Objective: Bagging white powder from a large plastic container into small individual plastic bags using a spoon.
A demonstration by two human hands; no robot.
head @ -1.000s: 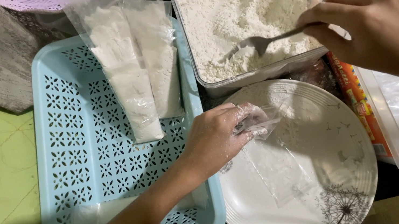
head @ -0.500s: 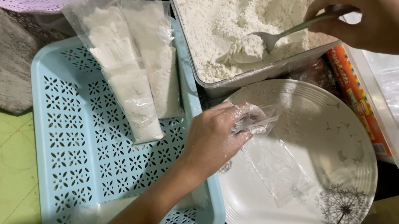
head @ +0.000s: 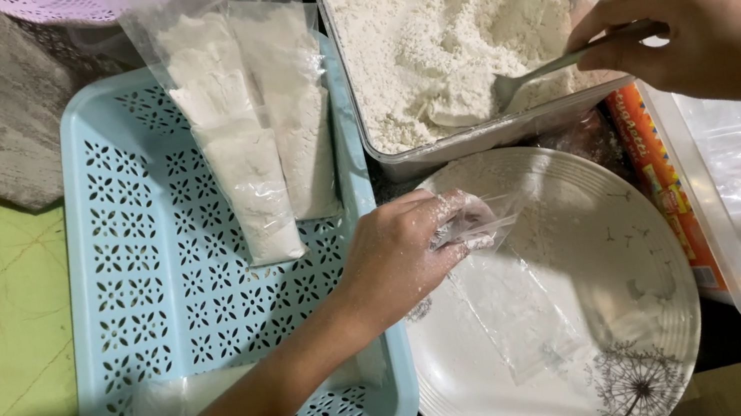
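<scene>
Left hand (head: 400, 259) pinches limp, slippery clear bag (head: 510, 305) at its mouth, on plate's (head: 617, 225) top edge; right hand (head: 724, 24) grips spoon (head: 521, 82), seemingly in powder.

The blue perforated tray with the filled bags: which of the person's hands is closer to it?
Left. The left hand sits just past the blue tray's right rim, pinching a clear bag over the white plate. The right hand is far off, holding a spoon in the flour tub.

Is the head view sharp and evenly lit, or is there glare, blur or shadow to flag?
Head view: sharp, no motion blur on the left hand or right hand; soft glare on the white plate; forearm shadow over the blue basket; flour bright but textured.
</scene>
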